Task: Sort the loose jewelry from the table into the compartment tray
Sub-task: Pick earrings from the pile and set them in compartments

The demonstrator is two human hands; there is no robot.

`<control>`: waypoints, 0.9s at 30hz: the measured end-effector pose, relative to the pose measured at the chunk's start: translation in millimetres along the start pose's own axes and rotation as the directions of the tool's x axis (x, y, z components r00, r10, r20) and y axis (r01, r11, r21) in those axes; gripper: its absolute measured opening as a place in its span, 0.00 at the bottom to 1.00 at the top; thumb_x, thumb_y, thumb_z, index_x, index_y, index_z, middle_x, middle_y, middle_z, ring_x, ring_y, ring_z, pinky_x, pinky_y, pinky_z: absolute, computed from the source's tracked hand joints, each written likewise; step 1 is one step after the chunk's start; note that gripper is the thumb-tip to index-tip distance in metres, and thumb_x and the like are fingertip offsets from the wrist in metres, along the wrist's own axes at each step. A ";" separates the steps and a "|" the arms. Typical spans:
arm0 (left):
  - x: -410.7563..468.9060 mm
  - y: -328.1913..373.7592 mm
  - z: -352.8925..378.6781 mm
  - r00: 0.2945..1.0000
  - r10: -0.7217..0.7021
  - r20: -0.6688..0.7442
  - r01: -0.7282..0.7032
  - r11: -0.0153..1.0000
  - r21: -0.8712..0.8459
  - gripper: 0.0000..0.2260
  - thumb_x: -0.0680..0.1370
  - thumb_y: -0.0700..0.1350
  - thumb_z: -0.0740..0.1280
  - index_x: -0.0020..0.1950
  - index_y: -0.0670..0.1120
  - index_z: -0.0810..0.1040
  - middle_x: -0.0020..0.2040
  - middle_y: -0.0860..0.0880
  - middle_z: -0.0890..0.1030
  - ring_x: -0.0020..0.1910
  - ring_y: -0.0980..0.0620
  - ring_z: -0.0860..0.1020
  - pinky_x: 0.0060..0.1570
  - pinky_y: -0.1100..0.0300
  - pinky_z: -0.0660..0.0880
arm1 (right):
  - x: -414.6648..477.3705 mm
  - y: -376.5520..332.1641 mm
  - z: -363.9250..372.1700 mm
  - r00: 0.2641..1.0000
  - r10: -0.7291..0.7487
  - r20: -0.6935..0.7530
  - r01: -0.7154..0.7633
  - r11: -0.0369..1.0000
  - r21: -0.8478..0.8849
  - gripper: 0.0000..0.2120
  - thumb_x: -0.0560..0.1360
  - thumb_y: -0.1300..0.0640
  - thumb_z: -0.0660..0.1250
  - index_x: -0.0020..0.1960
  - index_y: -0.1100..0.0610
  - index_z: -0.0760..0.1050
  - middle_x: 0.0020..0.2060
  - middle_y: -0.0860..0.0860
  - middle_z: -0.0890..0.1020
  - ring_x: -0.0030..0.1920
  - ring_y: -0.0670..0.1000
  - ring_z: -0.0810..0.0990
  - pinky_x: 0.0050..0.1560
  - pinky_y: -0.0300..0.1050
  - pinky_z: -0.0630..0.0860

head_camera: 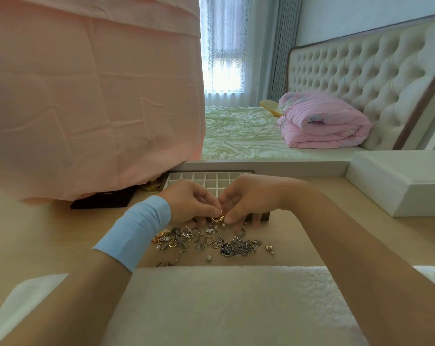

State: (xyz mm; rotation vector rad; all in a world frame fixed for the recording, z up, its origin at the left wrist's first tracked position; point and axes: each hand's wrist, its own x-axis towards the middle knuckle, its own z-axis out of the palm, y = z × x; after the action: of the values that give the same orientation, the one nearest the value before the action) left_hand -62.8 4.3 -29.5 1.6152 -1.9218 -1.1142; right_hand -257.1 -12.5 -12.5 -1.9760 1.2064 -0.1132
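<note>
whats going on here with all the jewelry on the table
A person is sorting jewelry. Their left-hand grip and right-hand grip together pinch a small gold ornament with pale beads, just above the pile of loose gold and silver jewelry on the light wooden table. The white compartment tray sits right behind the hands; its visible cells look empty.

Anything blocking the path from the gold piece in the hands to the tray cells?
Nothing visible. The left hand and right hand pinch the gold piece at the near edge of the tray, and open cells lie just beyond. The pink cloth hangs to the tray's left. Cells under the hands are hidden.
</note>
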 end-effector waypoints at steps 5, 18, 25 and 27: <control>1.0 -3.0 -3.7 1.000 0.029 0.000 -0.029 0.999 -0.030 0.02 0.74 0.46 0.74 0.45 0.49 0.83 0.44 0.45 0.84 0.36 0.53 0.80 0.41 0.57 0.81 | 3.7 1.1 3.6 0.998 -0.045 -0.043 0.050 0.991 0.124 0.11 0.76 0.63 0.73 0.58 0.55 0.82 0.47 0.56 0.88 0.36 0.50 0.84 0.35 0.42 0.81; 4.1 -3.1 -5.2 0.998 -0.064 0.011 0.064 0.996 -0.057 0.03 0.77 0.45 0.71 0.49 0.48 0.83 0.39 0.52 0.85 0.31 0.58 0.77 0.34 0.64 0.77 | 7.2 -7.4 4.6 0.972 -0.073 -0.223 0.090 0.994 0.065 0.03 0.76 0.65 0.73 0.48 0.59 0.82 0.38 0.53 0.83 0.34 0.48 0.83 0.34 0.42 0.82; 5.5 -5.8 -7.2 0.996 -0.088 0.032 0.092 0.986 -0.142 0.04 0.78 0.44 0.69 0.52 0.46 0.81 0.42 0.48 0.84 0.32 0.55 0.78 0.35 0.62 0.79 | 8.0 -5.5 3.0 0.974 -0.030 -0.226 0.035 0.999 0.015 0.06 0.75 0.65 0.74 0.52 0.60 0.83 0.40 0.54 0.86 0.37 0.49 0.86 0.33 0.40 0.81; 6.3 -7.6 -8.8 0.997 -0.070 0.031 0.074 0.984 -0.160 0.05 0.78 0.45 0.69 0.53 0.47 0.81 0.44 0.47 0.84 0.34 0.54 0.79 0.38 0.59 0.80 | 7.1 -5.5 3.8 0.977 0.020 -0.213 -0.025 0.999 -0.020 0.05 0.75 0.63 0.75 0.51 0.59 0.83 0.41 0.54 0.87 0.36 0.48 0.86 0.30 0.39 0.79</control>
State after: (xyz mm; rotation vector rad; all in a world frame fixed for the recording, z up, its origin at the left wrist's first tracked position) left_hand -53.3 -4.6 -31.2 1.6005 -1.7514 -1.2887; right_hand -247.6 -14.6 -13.7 -2.0082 1.3711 -0.3072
